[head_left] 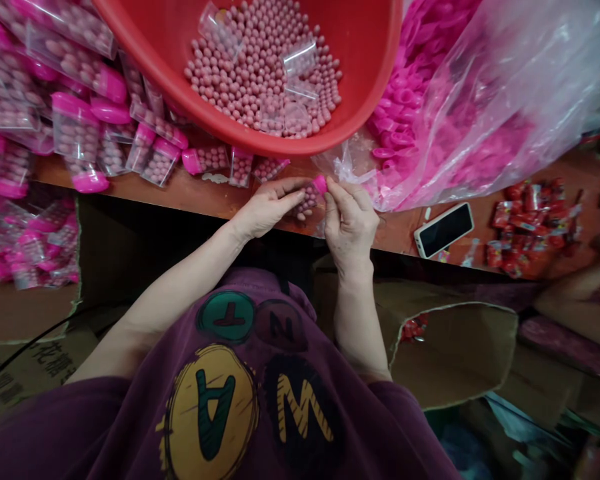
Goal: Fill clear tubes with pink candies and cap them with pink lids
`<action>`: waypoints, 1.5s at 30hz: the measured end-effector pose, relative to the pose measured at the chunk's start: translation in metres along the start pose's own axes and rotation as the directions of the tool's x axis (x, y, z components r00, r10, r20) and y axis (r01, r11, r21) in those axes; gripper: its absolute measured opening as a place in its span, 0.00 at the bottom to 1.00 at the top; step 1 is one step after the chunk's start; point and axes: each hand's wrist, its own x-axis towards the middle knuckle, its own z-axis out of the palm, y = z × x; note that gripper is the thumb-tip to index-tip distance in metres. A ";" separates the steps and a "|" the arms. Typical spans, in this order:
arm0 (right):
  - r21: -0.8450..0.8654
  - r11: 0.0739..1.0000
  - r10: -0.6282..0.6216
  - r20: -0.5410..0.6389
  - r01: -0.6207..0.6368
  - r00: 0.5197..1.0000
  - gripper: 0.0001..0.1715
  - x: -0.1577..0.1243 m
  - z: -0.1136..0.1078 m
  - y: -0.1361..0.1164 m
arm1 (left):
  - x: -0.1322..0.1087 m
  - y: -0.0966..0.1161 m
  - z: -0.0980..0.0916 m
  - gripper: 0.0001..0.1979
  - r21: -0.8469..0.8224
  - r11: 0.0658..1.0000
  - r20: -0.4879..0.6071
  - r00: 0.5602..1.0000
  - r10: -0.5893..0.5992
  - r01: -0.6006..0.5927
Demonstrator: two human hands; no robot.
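Near the table's front edge, my left hand (275, 205) is closed around a small clear container (306, 203) filled with pink candy balls. My right hand (351, 217) pinches the bright pink cap (320, 184) at the container's upper end. Whether the cap is fully seated cannot be made out. Just beyond my hands stands a red basin (300, 143), with loose pink balls (250, 80) and several clear containers (300, 59) inside. Filled containers with pink caps (160, 161) lie along the table left of my hands.
Heaps of filled containers (75, 60) cover the left side, with more in a cardboard box (30, 307) below. A plastic bag of pink caps (450, 133), a phone (445, 230) and red packets (535, 223) lie rightward. An open carton (460, 360) sits below; another person's arm (580, 287) is far right.
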 end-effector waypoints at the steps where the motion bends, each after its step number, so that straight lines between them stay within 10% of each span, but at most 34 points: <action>1: -0.008 1.000 -0.009 0.005 0.009 1.000 0.21 0.000 0.000 0.001 | 0.000 -0.001 0.000 0.20 0.002 1.000 -0.003 1.000 0.006 -0.006; 20: 0.014 0.998 0.056 -0.171 -0.054 0.984 0.18 -0.015 -0.006 -0.010 | -0.001 -0.004 -0.001 0.17 0.114 0.981 0.043 0.987 0.152 -0.156; 45: 0.217 0.965 0.170 -0.089 -0.148 0.981 0.18 -0.012 0.010 -0.013 | -0.002 -0.003 0.002 0.17 0.218 0.965 0.005 0.989 0.148 -0.146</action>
